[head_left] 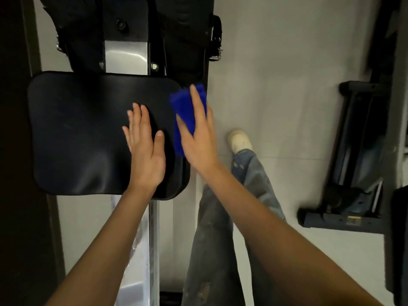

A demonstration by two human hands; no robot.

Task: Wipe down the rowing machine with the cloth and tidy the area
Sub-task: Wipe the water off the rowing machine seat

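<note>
We've got the left hand [145, 155] flat and open on the right part of the black seat [88, 133], holding nothing. Right hand [198, 138] presses the blue cloth [186, 113] against the seat's right edge, fingers mostly straight over it. Cloth is folded long, running near to far. The rail [153, 250] runs the same way under the seat, footrests [181, 36] at the far end.
</note>
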